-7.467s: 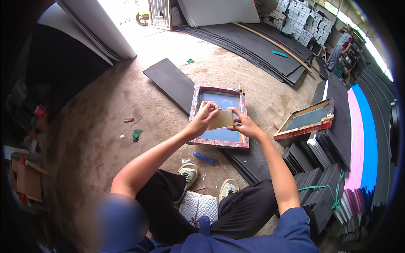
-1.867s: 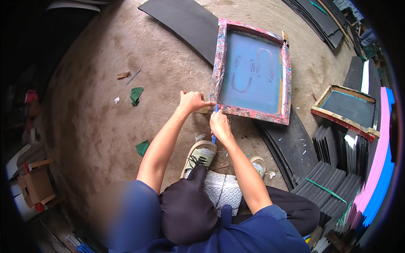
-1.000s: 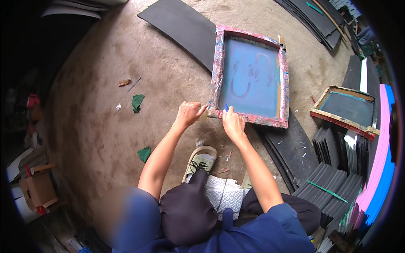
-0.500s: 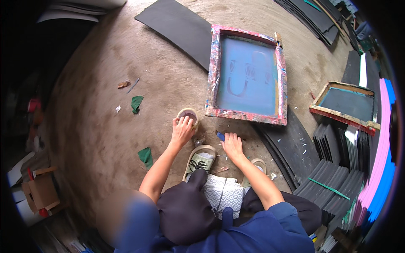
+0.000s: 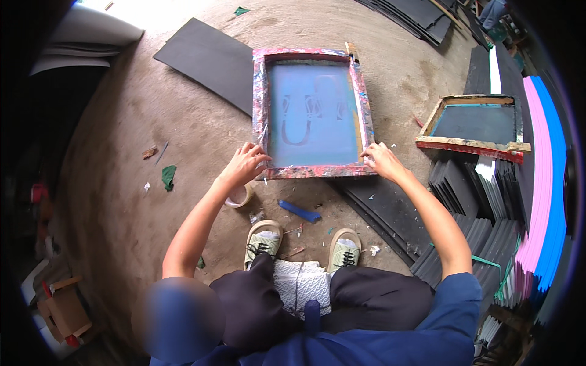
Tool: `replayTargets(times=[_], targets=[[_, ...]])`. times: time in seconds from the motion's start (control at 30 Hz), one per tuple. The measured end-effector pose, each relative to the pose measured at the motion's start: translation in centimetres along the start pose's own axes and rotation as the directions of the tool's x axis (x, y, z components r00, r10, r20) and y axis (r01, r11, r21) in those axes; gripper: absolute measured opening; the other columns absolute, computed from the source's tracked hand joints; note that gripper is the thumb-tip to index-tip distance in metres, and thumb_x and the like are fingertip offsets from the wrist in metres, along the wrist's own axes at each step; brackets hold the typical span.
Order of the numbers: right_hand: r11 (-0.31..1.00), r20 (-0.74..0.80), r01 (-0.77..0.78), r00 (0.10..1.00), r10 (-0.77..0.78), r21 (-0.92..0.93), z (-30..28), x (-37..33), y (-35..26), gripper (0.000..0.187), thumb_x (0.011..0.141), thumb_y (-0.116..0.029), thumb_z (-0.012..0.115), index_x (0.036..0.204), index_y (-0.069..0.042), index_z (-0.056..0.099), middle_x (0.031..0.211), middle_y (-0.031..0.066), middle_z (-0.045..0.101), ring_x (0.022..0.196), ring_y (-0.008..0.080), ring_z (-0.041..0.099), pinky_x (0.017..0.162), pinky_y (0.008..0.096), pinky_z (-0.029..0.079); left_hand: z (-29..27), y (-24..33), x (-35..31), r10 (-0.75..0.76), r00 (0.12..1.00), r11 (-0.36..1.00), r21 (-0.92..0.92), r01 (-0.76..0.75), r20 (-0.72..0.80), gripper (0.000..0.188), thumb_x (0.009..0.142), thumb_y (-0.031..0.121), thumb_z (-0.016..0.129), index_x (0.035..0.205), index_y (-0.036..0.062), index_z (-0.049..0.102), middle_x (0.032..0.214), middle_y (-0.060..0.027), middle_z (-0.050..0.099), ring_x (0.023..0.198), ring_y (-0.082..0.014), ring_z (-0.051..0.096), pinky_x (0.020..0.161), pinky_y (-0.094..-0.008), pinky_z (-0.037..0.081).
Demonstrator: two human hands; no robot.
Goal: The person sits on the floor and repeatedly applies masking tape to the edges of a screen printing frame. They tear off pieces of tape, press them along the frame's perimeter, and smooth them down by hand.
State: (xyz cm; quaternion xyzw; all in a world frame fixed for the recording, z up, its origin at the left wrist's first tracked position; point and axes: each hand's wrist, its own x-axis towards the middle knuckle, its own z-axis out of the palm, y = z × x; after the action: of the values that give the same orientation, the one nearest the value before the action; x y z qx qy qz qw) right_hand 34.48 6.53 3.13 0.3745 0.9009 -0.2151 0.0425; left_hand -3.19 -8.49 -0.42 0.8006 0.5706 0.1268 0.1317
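Note:
A screen printing frame (image 5: 314,171) lies before me on dark sheets on the floor, its sides wrapped in paint-stained pink and white tape around a blue mesh with faint printed outlines. My left hand (image 5: 245,163) grips its near left corner, fingers bent over the edge. At the near right corner my right hand (image 5: 382,158) holds the frame likewise. On the floor between my arms lies a slim blue tool (image 5: 299,210), its exact kind unclear. A roll of tape (image 5: 238,196) sits just below my left hand, partly covered by it.
A smaller printing frame (image 5: 470,146) rests on stacked black sheets (image 5: 470,241) at the right, beside pink sheets (image 5: 537,183) and blue ones. A black sheet (image 5: 204,64) lies at the far left. Green scraps (image 5: 168,177) dot the floor; a cardboard box (image 5: 66,308) stands lower left.
My left hand has let go of the tape roll and my right hand of the blue tool, both left on the floor. Both hands have moved forward onto the printing frame's near corners.

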Motion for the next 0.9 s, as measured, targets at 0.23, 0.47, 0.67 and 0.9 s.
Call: replayTargets(times=[0.23,0.47,0.67,0.9], targets=[[0.983,0.013,0.011,1.000,-0.013,0.183,2.8,0.8,4.2,0.021,0.076,-0.010,0.064,0.096,-0.006,0.063,0.101,0.0093,0.052,0.101,0.0269,0.050,0.089,0.0361,0.042,0.6,-0.5,2.0,-0.008,0.996,0.999,-0.038,0.012,0.089,0.016,0.070,0.023,0.071,0.082,0.0138,0.068,0.097,-0.0006,0.058,0.099,-0.0237,0.046,0.090,-0.0369,0.041],[0.985,-0.017,0.011,1.000,-0.008,0.171,3.3,1.1,4.1,0.013,0.074,-0.010,0.066,0.084,-0.004,0.060,0.095,0.0105,0.052,0.096,0.0277,0.052,0.085,0.0372,0.043,0.2,0.2,1.9,-0.071,0.996,0.979,-0.187,0.081,0.063,0.019,0.069,0.023,0.072,0.078,0.0077,0.063,0.083,-0.0034,0.061,0.087,-0.0239,0.051,0.080,-0.0363,0.044],[0.955,-0.048,-0.039,0.997,0.055,0.295,2.6,-0.8,3.3,0.013,0.077,-0.008,0.063,0.087,-0.001,0.056,0.088,0.0150,0.057,0.089,0.0304,0.054,0.080,0.0393,0.044,-1.5,2.3,-0.1,-0.126,0.991,0.975,-0.187,0.116,-0.041,0.019,0.074,0.022,0.069,0.078,0.0069,0.059,0.075,-0.0043,0.062,0.078,-0.0230,0.055,0.071,-0.0337,0.047],[0.976,-0.296,0.066,0.955,-0.002,0.208,-2.9,-4.7,0.5,0.011,0.077,-0.010,0.062,0.084,-0.002,0.058,0.080,0.0143,0.059,0.082,0.0305,0.052,0.077,0.0387,0.043,-7.5,6.0,-0.6,-0.145,0.977,0.977,-0.181,0.116,-0.156,0.014,0.077,0.020,0.066,0.082,0.0078,0.062,0.076,-0.0041,0.063,0.077,-0.0211,0.055,0.071,-0.0323,0.046]])
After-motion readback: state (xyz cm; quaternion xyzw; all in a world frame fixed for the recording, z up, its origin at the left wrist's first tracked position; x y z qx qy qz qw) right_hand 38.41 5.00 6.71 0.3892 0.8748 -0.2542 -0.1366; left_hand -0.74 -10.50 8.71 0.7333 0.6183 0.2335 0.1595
